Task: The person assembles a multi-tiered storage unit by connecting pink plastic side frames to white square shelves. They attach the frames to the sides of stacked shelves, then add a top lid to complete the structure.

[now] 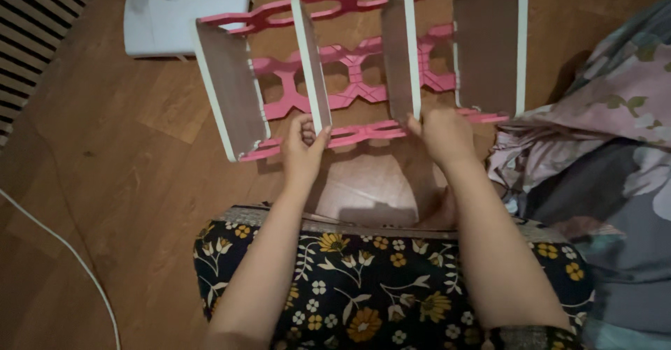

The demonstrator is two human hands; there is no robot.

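A small shelf rack (349,77) lies on its side on the wooden floor, with pink honeycomb-pattern side frames and several brown boards edged in white. My left hand (304,147) grips the lower end of the second board (312,67), fingers curled around its edge. At the bottom of the third board (400,49) my right hand (444,134) holds the board where it meets the pink frame. Both forearms reach out over my lap, which is covered in dark floral cloth (377,287).
A white fan base (185,14) stands on the floor at the back left. A white cable (63,248) runs across the floor at the left. Crumpled floral and grey bedding (608,133) lies at the right. A slatted panel (35,21) fills the top left corner.
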